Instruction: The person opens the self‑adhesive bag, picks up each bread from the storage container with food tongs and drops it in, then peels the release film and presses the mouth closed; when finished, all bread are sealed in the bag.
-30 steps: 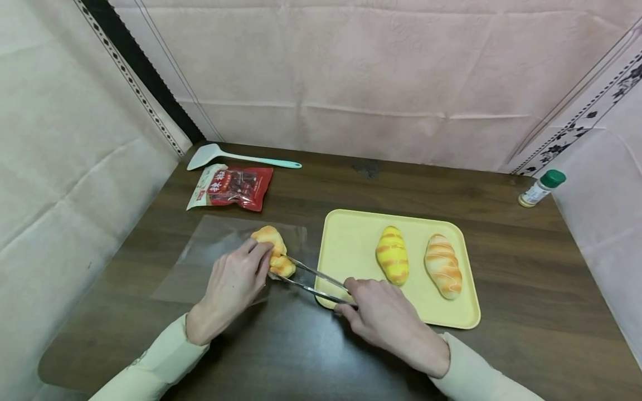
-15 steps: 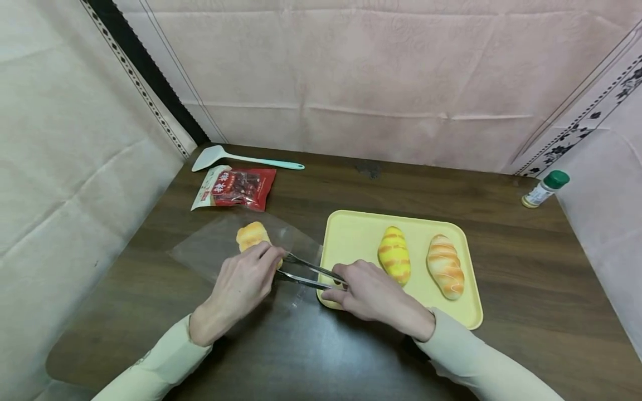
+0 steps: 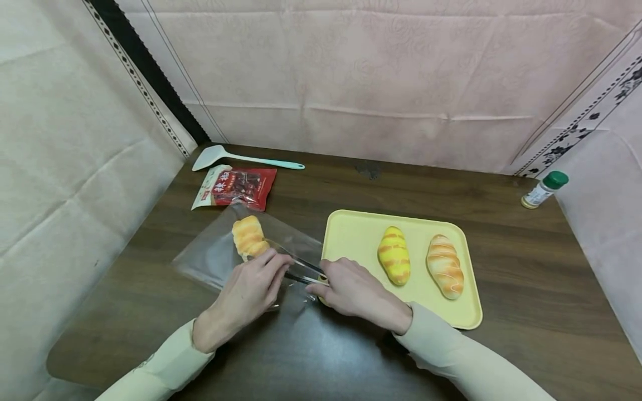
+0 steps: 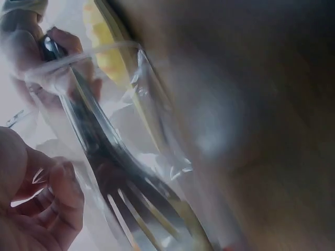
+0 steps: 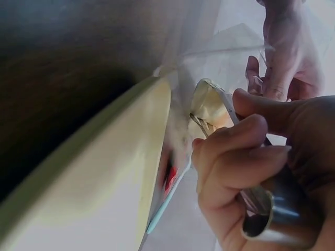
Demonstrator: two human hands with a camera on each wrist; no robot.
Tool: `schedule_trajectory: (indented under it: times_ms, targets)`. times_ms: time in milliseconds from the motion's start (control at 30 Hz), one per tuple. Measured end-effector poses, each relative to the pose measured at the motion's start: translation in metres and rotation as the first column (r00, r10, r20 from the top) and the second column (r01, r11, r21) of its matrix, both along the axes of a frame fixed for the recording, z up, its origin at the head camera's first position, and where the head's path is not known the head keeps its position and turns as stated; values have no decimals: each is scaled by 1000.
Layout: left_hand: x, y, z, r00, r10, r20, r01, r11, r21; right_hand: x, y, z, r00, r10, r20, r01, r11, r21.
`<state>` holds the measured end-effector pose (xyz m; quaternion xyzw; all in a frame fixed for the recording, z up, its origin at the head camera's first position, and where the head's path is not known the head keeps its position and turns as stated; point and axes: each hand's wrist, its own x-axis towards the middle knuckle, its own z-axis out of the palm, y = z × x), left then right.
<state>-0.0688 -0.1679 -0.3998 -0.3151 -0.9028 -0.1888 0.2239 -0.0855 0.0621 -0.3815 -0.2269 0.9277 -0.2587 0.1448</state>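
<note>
Head view: both hands meet over a clear plastic bag (image 3: 203,262) at the left of the wood-grain desk (image 3: 526,289). The left hand (image 3: 251,287) has its fingers bent in, pinching the bag by its edge. The right hand (image 3: 353,292) is closed around the handle end of a pair of metal tongs (image 4: 94,136), whose arms run into the bag's mouth; the left wrist view shows their slotted tips within the film. A golden bread roll (image 3: 249,236) sits inside the bag, just beyond the left fingers, which partly hide it; whether the tips clasp it is hard to tell. The right hand overlaps the near left corner of a pale yellow tray (image 3: 346,239), on which a bright yellow bread roll (image 3: 394,256) and an iced loaf (image 3: 444,267) lie side by side, apart. Beyond the bag lie a red and white packet (image 3: 238,187) and, behind it, a light blue spatula (image 3: 251,160). A green-capped bottle (image 3: 539,194) stands at the far right, before pale cloth (image 3: 351,72).
</note>
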Motion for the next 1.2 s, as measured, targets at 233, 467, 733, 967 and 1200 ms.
schedule_trajectory:
  times_ms: [233,467,733,967,1200]
  targets:
    - [5,5,1,999,-8,40,7,1000,21,1,-11,2,997,48,-57,-47,999,27]
    - [8,6,1,998,-11,55,10,1000,22,-4,-19,-8,995,66,-80,-65,998,8]
    - [8,4,2,994,93,47,-93,996,-6,-10,-23,-29,986,79,-150,-72,996,50]
    - [5,1,3,991,128,29,-127,992,-23,-1,-26,-6,972,106,-211,-79,988,133]
    - [6,3,1,992,86,90,-88,996,21,-9,-33,-5,976,101,-193,-75,988,136]
